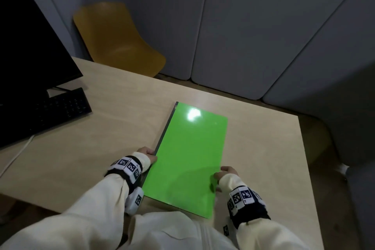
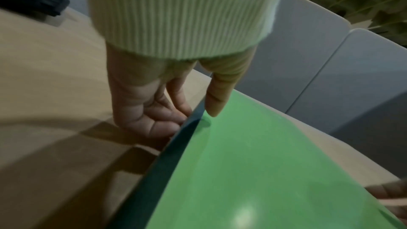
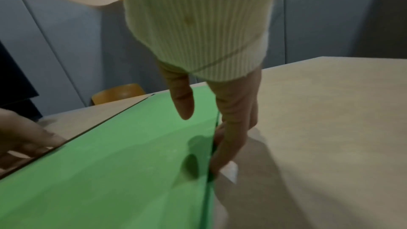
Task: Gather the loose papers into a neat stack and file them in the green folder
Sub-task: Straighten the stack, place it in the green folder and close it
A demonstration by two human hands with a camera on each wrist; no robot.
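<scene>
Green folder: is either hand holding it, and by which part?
Both. The left hand grips the closed green folder at its dark spine edge; the right hand grips the opposite long edge, thumb on top.

The closed green plastic folder [image 1: 190, 160] lies flat on the pale wooden desk [image 1: 263, 148], near its front edge and right of its middle, spine side to the left; the left hand [image 1: 147, 153] is at the spine edge, fingers under and thumb on top; the right hand [image 1: 224, 176] is at the opposite long edge, toward the front corner; the black keyboard [image 1: 50, 111] lies toward the desk's left edge, with the dark flat monitor [image 1: 26, 46] behind it; the yellow moulded chair [image 1: 117, 40] stands beyond the desk's back edge, before the grey padded wall panels [image 1: 253, 26].
</scene>
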